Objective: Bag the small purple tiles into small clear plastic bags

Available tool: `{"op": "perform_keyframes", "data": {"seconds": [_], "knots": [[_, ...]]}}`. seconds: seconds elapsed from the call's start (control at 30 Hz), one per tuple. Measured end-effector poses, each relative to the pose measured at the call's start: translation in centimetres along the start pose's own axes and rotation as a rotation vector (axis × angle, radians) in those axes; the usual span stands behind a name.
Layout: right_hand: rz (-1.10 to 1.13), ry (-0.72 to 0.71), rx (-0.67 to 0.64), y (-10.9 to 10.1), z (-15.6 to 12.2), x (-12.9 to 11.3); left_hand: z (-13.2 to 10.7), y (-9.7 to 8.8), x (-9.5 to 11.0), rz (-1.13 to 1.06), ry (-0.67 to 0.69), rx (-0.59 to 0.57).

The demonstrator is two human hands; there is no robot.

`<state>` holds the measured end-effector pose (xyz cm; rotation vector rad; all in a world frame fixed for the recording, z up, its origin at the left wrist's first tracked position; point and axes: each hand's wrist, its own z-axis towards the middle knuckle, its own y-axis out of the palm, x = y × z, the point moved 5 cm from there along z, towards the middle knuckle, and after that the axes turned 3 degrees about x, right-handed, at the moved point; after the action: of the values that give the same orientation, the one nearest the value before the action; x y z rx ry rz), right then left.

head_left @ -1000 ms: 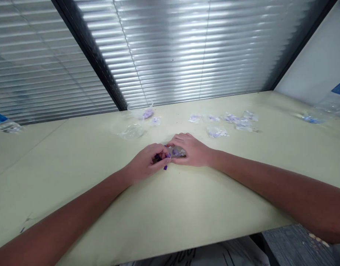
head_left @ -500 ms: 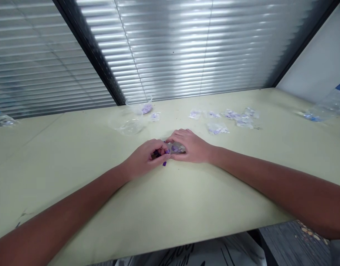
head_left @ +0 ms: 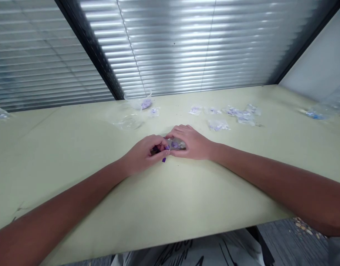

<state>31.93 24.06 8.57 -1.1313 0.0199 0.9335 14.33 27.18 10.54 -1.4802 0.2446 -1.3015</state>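
Observation:
In the middle of the table, my two hands meet over a small grey-brown patterned piece with purple and pale shapes on it. My right hand is closed around its right side, thumb in front and fingers behind. With thumb and fingertips together, my left hand pinches a small purple piece at the left end. A dark part shows under the left fingers, mostly hidden. Below the left thumb a purple tab sticks out. What kind of object the patterned piece is, I cannot tell.
Several small clear bags with pale purple bits lie behind my right hand. A clear tub with purple bits and a clear lid-like piece sit behind the left. Clear plastic lies far right; blinds stand behind.
The camera view has shifted slightly, so the hands and table appear a little higher. Both hands keep nearly the same hold on the pieces.

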Motion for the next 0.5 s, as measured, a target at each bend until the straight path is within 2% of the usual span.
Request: {"op": "perform_keyframes", "data": {"seconds": [0.5], "knots": [[0.004, 0.010, -0.013, -0.01, -0.04, 0.08, -0.08, 0.14, -0.41, 0.010, -0.011, -0.006]]}}
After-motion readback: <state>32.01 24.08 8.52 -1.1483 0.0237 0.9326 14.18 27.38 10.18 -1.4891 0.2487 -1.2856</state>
